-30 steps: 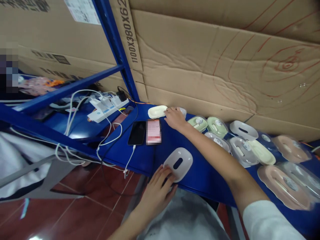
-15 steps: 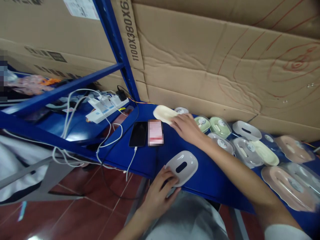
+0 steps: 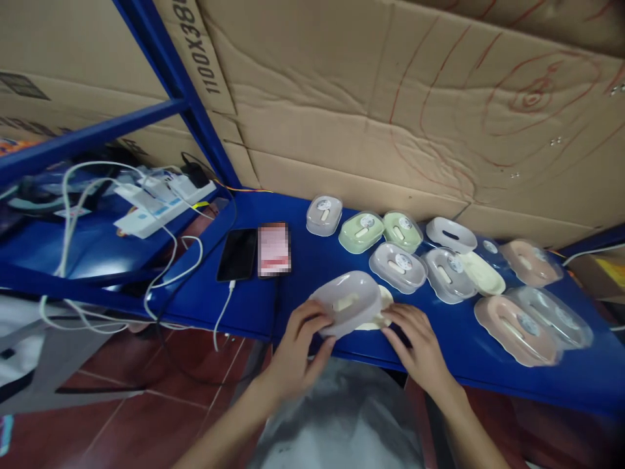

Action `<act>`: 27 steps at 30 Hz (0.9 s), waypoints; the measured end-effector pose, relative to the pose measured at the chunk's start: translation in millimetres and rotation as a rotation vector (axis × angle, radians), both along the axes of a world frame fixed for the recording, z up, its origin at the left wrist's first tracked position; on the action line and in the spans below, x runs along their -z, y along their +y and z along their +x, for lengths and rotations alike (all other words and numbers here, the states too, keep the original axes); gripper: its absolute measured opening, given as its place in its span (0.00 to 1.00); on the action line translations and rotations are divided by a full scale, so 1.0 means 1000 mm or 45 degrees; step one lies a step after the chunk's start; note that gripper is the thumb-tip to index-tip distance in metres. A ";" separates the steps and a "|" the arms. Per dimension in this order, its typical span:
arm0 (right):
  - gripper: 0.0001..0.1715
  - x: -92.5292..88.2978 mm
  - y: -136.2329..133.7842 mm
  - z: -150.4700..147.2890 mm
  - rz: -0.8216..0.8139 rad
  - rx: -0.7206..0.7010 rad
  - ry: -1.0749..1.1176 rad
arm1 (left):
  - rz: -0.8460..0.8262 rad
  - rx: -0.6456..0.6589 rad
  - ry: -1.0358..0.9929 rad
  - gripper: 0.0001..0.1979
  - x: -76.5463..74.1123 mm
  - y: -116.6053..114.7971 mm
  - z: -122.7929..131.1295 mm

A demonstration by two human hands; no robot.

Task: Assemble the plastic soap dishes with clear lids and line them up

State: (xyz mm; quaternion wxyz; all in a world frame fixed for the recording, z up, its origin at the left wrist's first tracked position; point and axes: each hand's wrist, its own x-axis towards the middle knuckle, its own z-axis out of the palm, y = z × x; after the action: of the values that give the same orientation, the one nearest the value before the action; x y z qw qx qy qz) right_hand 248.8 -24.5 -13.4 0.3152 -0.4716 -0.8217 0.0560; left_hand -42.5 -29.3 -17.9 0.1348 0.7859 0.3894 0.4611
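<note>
My left hand (image 3: 305, 335) grips the left end of a grey oval dish (image 3: 359, 293), which is tilted over a cream dish (image 3: 385, 303). Through the slot in the grey dish the cream colour shows. My right hand (image 3: 415, 335) has its fingertips on the right edge of the cream dish, most of which is hidden beneath the grey one. Behind them, a lidded grey dish (image 3: 324, 215), a lidded green dish (image 3: 362, 232) and another lidded grey dish (image 3: 398, 267) rest on the blue table (image 3: 303, 260).
Several more dishes in grey, cream and pink (image 3: 517, 329) spread over the right side. Two phones, one black (image 3: 237, 255), lie at the left beside a cable. A white power strip (image 3: 161, 212) sits by the blue shelf frame; cardboard (image 3: 317, 117) stands behind.
My right hand has come back toward me with the cream dish, now under the grey dish. The grey dish is tilted differently in my left hand. The view has shifted right.
</note>
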 end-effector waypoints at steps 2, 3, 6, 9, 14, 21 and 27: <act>0.23 -0.003 0.004 0.007 0.043 0.100 0.094 | -0.070 0.093 0.039 0.15 -0.004 0.011 0.008; 0.28 -0.004 0.006 0.011 0.048 0.119 0.092 | -0.104 0.138 0.057 0.15 -0.005 0.017 0.011; 0.36 -0.004 0.010 0.018 -0.024 0.019 -0.073 | -0.199 0.263 0.135 0.13 -0.011 0.031 0.017; 0.32 0.002 0.014 0.020 -0.068 -0.064 -0.152 | -0.236 0.335 0.222 0.13 -0.016 0.043 0.019; 0.22 0.008 0.015 0.018 0.015 -0.074 -0.112 | -0.126 0.315 0.373 0.14 -0.014 0.049 0.016; 0.22 0.001 0.010 0.011 0.051 -0.184 -0.228 | -0.017 0.253 0.532 0.14 -0.001 0.043 0.014; 0.23 0.002 0.011 0.010 0.055 -0.202 -0.253 | 0.028 0.216 0.534 0.13 -0.002 0.042 0.016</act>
State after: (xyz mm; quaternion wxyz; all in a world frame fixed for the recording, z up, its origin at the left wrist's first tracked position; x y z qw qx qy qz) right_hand 258.4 -13.5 -15.4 0.2369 -0.4015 -0.8845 0.0162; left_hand -26.4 13.1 -16.1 0.0807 0.8959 0.3362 0.2790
